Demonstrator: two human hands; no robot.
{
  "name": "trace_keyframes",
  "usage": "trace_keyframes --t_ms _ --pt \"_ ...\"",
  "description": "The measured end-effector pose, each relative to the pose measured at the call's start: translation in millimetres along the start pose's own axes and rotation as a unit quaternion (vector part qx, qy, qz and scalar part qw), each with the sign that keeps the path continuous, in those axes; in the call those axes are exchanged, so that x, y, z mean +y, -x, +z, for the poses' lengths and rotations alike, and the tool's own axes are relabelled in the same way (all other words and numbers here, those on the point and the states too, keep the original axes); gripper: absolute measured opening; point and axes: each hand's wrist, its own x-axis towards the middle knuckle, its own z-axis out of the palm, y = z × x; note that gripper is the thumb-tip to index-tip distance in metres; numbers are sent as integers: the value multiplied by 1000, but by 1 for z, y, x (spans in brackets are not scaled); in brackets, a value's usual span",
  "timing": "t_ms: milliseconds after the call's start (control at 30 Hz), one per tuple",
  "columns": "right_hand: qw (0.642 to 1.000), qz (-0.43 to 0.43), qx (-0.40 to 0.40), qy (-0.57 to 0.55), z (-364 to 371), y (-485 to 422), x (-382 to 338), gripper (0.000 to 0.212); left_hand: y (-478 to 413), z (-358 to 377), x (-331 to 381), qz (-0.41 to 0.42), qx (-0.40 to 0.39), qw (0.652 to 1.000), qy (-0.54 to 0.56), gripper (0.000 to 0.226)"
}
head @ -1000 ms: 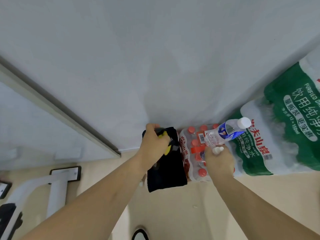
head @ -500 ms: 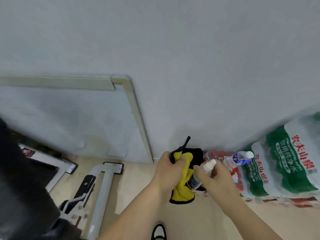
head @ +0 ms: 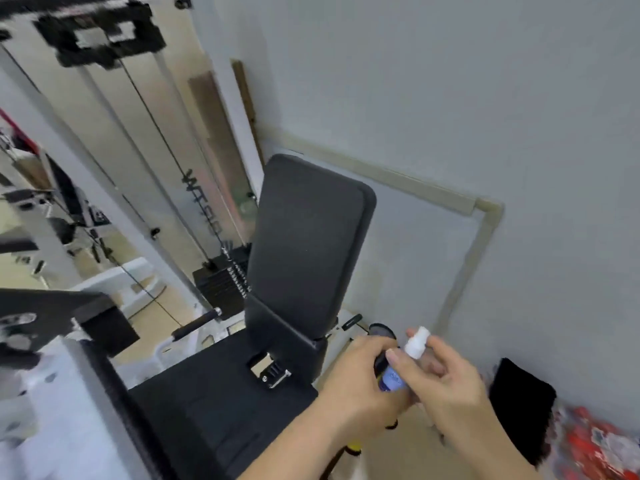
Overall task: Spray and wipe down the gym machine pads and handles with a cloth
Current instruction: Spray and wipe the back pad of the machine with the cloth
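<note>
A small spray bottle (head: 398,370) with a white nozzle and a blue label is held between the two hands at the lower right of the head view, just in front of the machine's seat. The right hand (head: 446,379) is wrapped around the bottle's body, its fingers curled and its forefinger raised beside the nozzle; the left hand (head: 360,379) is closed against the bottle's lower part, and it appears to hold the cloth (head: 355,446) as well, of which only a yellow scrap is seen below the wrist, so the grasp on it cannot be told for certain. The bottle is judged to be light, of thin plastic and somewhat slippery when wet; it is best taken around the middle of the body, with one finger left free for the nozzle. The cloth is judged to be soft and limp, best bunched in the palm so that a flat face is offered to the surface. The back pad (head: 308,244) stands upright and tilted slightly back, the seat pad (head: 214,393) lies below it, and a dark-gripped handle (head: 195,323) projects near the seat's left; all are judged firm and smooth.
</note>
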Motion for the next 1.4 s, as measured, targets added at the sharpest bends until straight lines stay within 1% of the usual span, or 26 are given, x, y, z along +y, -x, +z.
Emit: trace_keyframes --t_ms 33,67,133,200,233,333,367,400,467,533,600,633,700,800,833,900,967,1000,1067,1133,1200,1267,1300,1333,1367,1400 --pt "1000 -6 -12 -6 20 -1 -7 29 9 -14 -5 3 35 999 -27 25" --pt "999 -12 -27 -14 42 0 -17 27 17 -30 -9 6 59 998 -28 17" --pt "998 -4 -53 -33 72 -9 -29 7 23 -59 -18 -4 96 995 -1 11" --pt "998 2 -54 -16 100 -22 -41 20 22 -93 -22 -34 128 989 69 7" --pt "999 -4 -47 4 114 -29 -44 23 20 -111 -24 -41 144 984 99 9" --pt "997 -54 -41 43 151 -47 -55 25 6 -158 -31 -31 182 974 132 14" --pt "996 -66 -47 37 160 -49 -61 21 1 -167 -33 -24 182 973 137 13" --pt "995 -71 -71 20 167 -46 -72 18 -2 -173 -31 -14 178 975 134 13" --pt "989 -56 -131 32 182 -48 -86 16 -13 -181 -37 15 166 981 100 22" --pt "985 -55 -148 69 191 -52 -95 25 -19 -184 -39 46 175 983 19 24" --pt "990 -51 -117 65 197 -65 -101 23 -30 -188 -38 87 211 973 -37 15" --pt "992 -48 -102 50 197 -69 -103 21 -34 -189 -36 108 225 968 -39 13" --pt "993 -50 -101 35 195 -81 -107 18 -46 -192 -33 118 230 966 -26 14" --pt "991 -72 -91 67 183 -95 -109 8 -57 -190 -30 146 249 952 -103 20" --pt "991 -85 -81 70 176 -100 -112 15 -60 -188 -27 137 243 955 -104 28" --pt "992 -97 -62 59 160 -115 -118 30 -66 -189 -17 65 222 972 -37 47" --pt "994 -87 -67 27 147 -130 -129 35 -72 -193 -12 -6 208 977 40 56" --pt "995 -65 -75 -5 145 -138 -134 36 -76 -195 -14 -29 207 976 61 57" --pt "993 -2 -102 -60 141 -151 -140 41 -83 -197 -17 -59 234 967 86 55" --pt "985 64 -132 -85 141 -163 -143 50 -89 -199 -22 -80 262 957 95 56" --pt "975 112 -160 -102 142 -170 -144 61 -94 -202 -28 -94 275 950 111 57" --pt "969 148 -161 -117 145 -176 -144 65 -101 -207 -35 -119 281 945 120 66" --pt "967 161 -154 -121 150 -180 -142 64 -105 -211 -40 -138 275 943 130 77" --pt "967 169 -149 -120 153 -182 -141 63 -108 -214 -44 -159 273 935 160 89" --pt "967 175 -143 -116 158 -186 -139 63 -112 -218 -51 -178 271 920 221 93" --pt "968 179 -134 -110 162 -190 -137 64 -116 -221 -58 -192 265 897 298 87"
